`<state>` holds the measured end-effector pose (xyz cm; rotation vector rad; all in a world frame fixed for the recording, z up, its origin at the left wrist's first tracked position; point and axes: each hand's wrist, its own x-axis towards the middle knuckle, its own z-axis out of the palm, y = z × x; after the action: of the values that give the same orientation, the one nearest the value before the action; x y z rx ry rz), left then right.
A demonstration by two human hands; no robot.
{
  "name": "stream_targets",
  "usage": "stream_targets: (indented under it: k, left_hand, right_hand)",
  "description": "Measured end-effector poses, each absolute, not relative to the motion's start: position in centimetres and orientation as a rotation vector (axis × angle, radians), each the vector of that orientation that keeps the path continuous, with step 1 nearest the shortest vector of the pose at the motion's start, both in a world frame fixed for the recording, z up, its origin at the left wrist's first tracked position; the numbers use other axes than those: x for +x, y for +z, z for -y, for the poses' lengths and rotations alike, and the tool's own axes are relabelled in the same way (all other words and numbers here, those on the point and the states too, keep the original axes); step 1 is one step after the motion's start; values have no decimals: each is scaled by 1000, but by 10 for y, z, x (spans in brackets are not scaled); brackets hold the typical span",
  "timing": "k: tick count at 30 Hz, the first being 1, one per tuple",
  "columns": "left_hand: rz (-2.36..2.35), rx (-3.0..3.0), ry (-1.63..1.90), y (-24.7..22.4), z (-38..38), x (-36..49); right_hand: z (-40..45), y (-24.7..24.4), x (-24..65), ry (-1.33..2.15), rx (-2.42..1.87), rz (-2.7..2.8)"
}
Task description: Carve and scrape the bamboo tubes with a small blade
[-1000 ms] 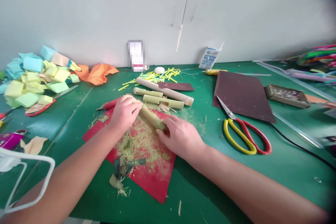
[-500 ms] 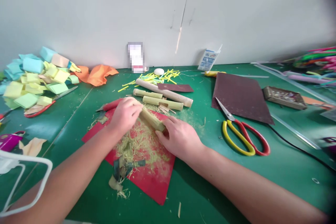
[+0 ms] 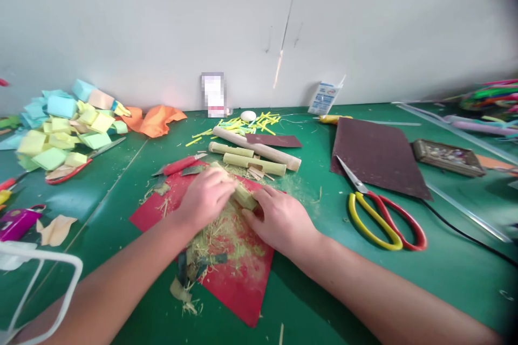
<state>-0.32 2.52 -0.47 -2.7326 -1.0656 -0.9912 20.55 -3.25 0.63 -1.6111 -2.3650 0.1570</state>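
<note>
- A green tabletop (image 3: 457,269) runs beneath everything, with a pale wall behind.
- A red sheet (image 3: 243,291) lies askew on it under the hands, strewn with fine bamboo shavings (image 3: 214,237).
- A heap of folded paper pieces (image 3: 60,126), blue, yellow and green, sits far left.
- A dark brown sheet (image 3: 376,156) lies flat on the right.
- Scissors (image 3: 363,187) with one yellow and one red handle rest with their tip on that sheet.
- The right hand (image 3: 283,215) pinches the near end of a bamboo piece between thumb and fingers.
- The left hand (image 3: 210,191) curls its fingers, pressed together, over the same piece farther along; its thumb is hidden.
- A pale rod (image 3: 269,152) lies beyond two bamboo tubes (image 3: 254,164).
- The held bamboo piece (image 3: 245,198) slants above the red sheet, partly covered by the left hand.
- A red-handled knife (image 3: 182,165) lies just beyond the left hand.
</note>
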Motion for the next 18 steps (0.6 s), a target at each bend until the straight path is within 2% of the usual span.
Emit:
stream_targets:
  k: [4,8,13,18]
  left_hand:
    - [1183,-2526,-1072,-5,-26,-4]
    - [1052,-2750,-1021,-5,-18,0]
    - [1106,-2522,-1007,-5,-27,-7]
    - [1016,-2679,-928,-5,-28,-8]
  right_hand:
    - [33,6,206,153,-1615,2355]
    - [34,7,206,162,-1607,2361]
    - [34,7,206,145,-1626,2356]
    - [34,5,205,122,-1583,2383]
